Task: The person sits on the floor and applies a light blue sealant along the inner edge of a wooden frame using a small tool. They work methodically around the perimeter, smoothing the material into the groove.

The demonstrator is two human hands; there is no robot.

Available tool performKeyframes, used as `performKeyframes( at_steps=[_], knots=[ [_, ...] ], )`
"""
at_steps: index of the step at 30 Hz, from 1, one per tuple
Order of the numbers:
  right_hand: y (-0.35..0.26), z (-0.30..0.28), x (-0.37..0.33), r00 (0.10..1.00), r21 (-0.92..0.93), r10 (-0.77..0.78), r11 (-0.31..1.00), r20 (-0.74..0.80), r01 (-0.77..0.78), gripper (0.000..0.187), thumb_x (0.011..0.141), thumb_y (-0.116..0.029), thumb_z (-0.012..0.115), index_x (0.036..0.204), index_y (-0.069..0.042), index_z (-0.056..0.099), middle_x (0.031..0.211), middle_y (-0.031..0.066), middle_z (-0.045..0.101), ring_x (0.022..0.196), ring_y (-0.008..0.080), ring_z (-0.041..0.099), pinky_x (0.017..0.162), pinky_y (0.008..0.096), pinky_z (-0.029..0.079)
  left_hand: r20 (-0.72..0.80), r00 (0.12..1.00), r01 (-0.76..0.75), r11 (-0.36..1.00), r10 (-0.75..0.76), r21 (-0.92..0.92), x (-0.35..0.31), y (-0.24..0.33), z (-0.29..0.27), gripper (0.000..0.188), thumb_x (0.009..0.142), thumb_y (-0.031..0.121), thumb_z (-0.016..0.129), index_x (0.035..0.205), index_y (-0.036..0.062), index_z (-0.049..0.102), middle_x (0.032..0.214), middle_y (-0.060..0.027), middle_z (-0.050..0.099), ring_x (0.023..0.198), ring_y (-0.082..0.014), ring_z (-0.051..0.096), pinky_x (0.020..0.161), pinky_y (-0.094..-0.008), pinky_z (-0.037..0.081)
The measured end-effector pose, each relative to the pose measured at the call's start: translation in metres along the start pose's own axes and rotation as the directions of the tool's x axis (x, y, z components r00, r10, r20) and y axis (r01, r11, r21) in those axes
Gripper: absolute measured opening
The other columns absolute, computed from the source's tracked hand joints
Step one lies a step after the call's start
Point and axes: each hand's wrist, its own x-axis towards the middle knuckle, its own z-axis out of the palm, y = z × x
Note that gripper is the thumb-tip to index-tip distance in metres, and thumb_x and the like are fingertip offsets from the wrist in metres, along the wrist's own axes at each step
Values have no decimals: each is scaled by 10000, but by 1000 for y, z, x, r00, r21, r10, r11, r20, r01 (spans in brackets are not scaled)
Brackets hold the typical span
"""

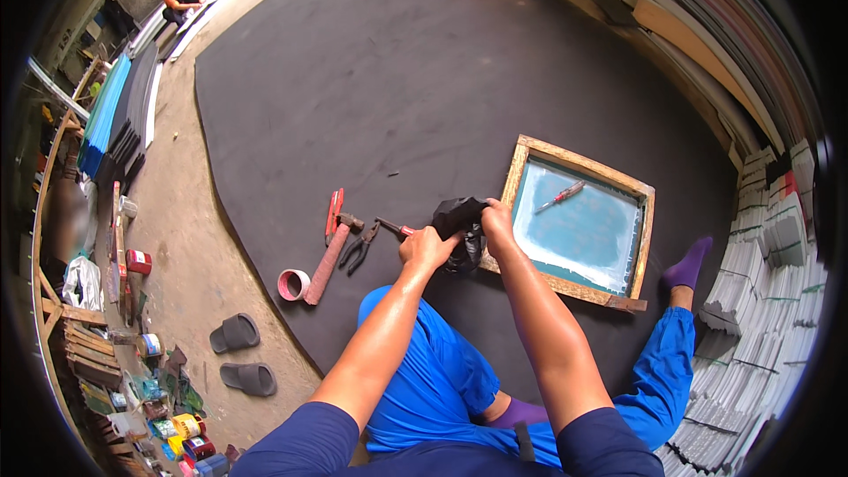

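My left hand (427, 248) and my right hand (497, 223) hold a crumpled black plastic bag (458, 215) between them, both closed on it. A red-handled tool (397, 229) points out beside my left hand; whether it is held or lies on the mat I cannot tell. To the left are black pliers (359, 249), a hammer (329, 265) with a pink-wrapped handle, a red-handled tool (334, 212) and a roll of tape (293, 283). Close to my right hand lies a wooden frame (583, 157) with teal mesh, a screwdriver (560, 197) resting on it.
I sit on a large dark mat (389, 79). Sandals (237, 334) are on the concrete at left, near paint cans (187, 426) and a wooden rack. Stacked bundles of white sheets (751, 318) line the right. Another person (179, 0) crouches at far left.
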Motion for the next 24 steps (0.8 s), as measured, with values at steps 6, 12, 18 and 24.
performKeyframes(
  at_steps=[6,12,18,24],
  knots=[
    [-54,14,-1,951,522,302,802,63,-289,268,940,-110,447,989,-5,690,915,148,737,799,317,732,767,482,632,-44,999,-27,995,23,-95,37,-31,25,350,838,298,752,1066,36,798,1079,-234,772,972,-398,766,862,-491,613],
    [-36,-48,47,988,-94,-53,995,-144,40,231,904,-69,529,1055,5,687,916,136,729,760,247,700,671,409,568,275,961,272,65,33,-960,63,-22,17,302,1020,110,494,1264,54,663,1035,-123,746,755,-259,747,699,-483,616],
    [-77,-14,-35,734,-692,-640,424,227,584,559,796,-161,649,1351,-101,643,1110,180,753,1142,421,685,1048,458,507,413,896,443,-414,166,-795,85,-25,39,382,1105,178,335,1317,-36,570,1309,-213,667,1179,-381,669,1017,-572,549],
    [-40,-15,22,995,-99,80,992,-51,-85,276,969,-70,558,1179,43,697,1006,119,754,915,293,731,880,415,573,525,829,556,-396,195,-731,83,3,5,394,1056,245,428,1241,-25,648,1216,-208,725,1146,-353,693,1004,-502,569]
  ],
)
